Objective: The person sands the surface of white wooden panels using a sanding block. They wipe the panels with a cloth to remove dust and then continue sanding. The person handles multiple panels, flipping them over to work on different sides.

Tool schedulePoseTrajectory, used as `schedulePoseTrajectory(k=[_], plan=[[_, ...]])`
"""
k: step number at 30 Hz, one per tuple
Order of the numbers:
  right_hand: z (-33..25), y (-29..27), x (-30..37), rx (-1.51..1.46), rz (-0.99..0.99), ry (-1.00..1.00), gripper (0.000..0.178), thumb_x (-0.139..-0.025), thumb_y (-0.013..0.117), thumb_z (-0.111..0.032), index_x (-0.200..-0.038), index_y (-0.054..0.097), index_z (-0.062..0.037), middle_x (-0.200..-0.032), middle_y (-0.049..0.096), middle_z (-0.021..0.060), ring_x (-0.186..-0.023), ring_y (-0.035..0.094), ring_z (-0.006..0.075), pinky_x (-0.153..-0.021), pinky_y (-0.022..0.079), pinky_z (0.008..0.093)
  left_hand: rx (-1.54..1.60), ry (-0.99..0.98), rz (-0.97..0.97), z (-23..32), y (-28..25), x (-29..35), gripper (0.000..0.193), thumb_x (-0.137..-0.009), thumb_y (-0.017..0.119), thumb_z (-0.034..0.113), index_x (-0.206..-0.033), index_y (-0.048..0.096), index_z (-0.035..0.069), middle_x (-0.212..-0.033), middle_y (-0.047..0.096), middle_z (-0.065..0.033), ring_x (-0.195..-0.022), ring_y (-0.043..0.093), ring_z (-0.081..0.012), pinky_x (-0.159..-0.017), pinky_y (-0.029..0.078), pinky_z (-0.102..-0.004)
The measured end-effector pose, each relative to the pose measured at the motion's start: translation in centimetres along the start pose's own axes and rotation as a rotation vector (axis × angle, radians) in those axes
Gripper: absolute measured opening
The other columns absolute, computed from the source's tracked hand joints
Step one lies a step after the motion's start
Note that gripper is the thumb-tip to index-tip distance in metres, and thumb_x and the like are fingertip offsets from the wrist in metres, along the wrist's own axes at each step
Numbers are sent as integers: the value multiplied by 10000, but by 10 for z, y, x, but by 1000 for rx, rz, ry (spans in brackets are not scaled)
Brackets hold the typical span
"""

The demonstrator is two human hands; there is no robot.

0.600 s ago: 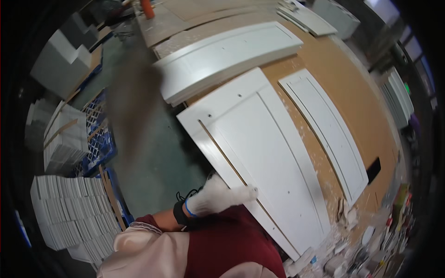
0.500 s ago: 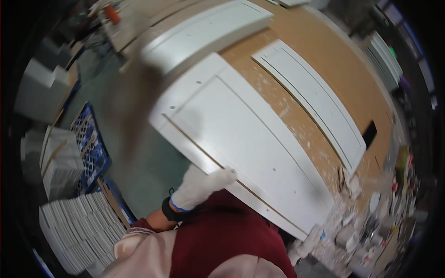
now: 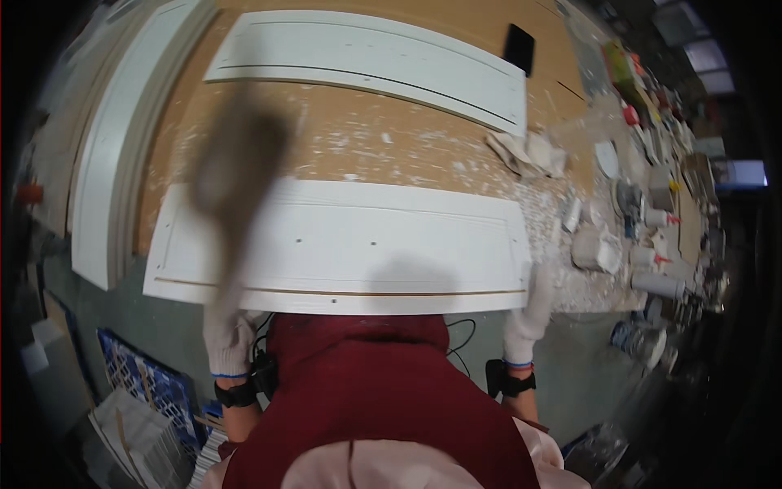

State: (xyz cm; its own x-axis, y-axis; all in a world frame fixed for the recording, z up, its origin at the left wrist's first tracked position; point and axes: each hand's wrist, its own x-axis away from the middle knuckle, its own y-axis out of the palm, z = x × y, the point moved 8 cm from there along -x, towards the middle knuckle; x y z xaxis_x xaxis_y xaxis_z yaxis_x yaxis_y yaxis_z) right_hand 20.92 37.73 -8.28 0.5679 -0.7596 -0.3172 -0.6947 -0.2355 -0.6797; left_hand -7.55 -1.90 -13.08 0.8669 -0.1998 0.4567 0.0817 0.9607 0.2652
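A white panel (image 3: 342,269) with a thin groove along its near edge and several small holes lies crosswise before me, over the table's front. My left hand (image 3: 229,341), in a pale knitted glove, is closed at its near edge toward the left; a dark blur hides part of the fingers. At the panel's right end my right hand (image 3: 528,319), gloved too, grips the corner, its fingers blurred along the end. Farther back, a second white grooved panel (image 3: 366,61) lies on the brown tabletop (image 3: 326,134).
Stacked long white panels (image 3: 122,155) stand on the left. A black flat object (image 3: 519,50) lies behind the far panel's right end. A crumpled cloth (image 3: 529,153), a white tub (image 3: 596,248) and several bottles crowd the right. Below left are a blue pallet (image 3: 142,371) and stacked boards (image 3: 142,428).
The near panel has swung from slanting to lying crosswise in front of me. My right hand has come clearly into sight at its right end. The whole view has turned.
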Motion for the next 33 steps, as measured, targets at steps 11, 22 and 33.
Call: schedulePoseTrajectory(k=[11, 22, 33], plan=[[23, 10, 17, -148, -221, 542, 656, -834, 577, 46, -1438, 325, 7, -1419, 436, 172, -1295, 441, 248, -1064, 359, 334, 179, -258, -87, -32, 7, -22, 347, -978, 514, 186, -1231, 486, -51, -1201, 569, -151, -1050, 614, -247, -816, 593, -362], [38, -39, -22, 420, 16, 269, 535, -805, 663, -89, -1318, 514, -55, -1284, 532, 174, -1163, 518, 318, -984, 418, 384, 175, -314, -9, -38, 3, -30, 431, -970, 543, 222, -1318, 410, 5, -1258, 531, -146, -1108, 581, -251, -834, 586, -359], [60, -30, -26, 285, -109, 275, 458, -757, 722, -112, -1191, 581, -66, -1170, 576, 169, -1055, 567, 331, -909, 457, 374, 167, -317, 24, -42, -4, -31, 445, -962, 560, 213, -1324, 403, 7, -1276, 511, -154, -1135, 557, -264, -903, 551, -410]])
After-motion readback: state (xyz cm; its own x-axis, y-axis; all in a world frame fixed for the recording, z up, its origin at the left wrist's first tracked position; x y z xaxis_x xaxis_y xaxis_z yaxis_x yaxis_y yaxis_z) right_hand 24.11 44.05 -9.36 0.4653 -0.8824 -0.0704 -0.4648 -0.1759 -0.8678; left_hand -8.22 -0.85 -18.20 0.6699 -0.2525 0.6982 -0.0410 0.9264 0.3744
